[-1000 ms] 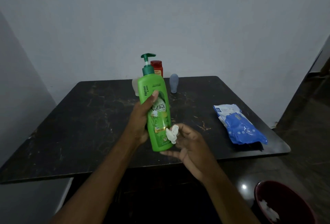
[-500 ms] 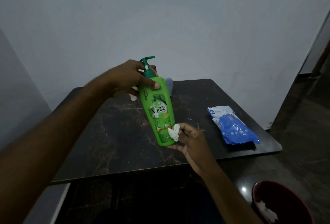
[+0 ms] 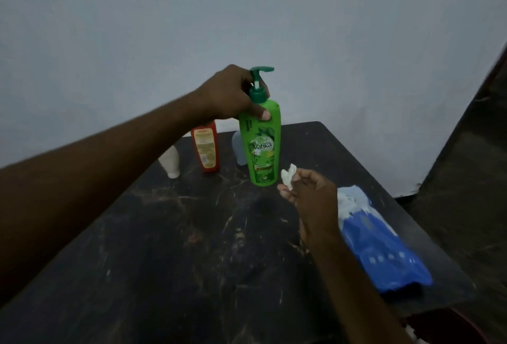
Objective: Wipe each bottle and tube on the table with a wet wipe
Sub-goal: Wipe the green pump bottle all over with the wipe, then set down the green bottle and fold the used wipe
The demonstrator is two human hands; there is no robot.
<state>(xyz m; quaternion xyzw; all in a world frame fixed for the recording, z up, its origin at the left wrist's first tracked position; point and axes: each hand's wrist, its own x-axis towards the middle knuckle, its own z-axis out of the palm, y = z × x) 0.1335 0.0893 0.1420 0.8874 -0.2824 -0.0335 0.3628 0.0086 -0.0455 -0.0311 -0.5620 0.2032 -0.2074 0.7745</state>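
**Dark table [image 3: 164, 261], green pump bottle [image 3: 263, 151] upright beside the wet wipe [image 3: 288, 176]**

Black marbled top under a pale wall; a blue wipe pack [image 3: 384, 256] lies at its right edge. The bottle's long axis is vertical. The left hand [image 3: 227, 94] clamps its shoulder from above, thumb in front. Just right of its base, the nearer right hand [image 3: 312, 201] pinches the crumpled wipe, not touching the bottle.

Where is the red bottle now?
Head view, left of centre: the red bottle stands far back on the table, between the white tube and grey tube.
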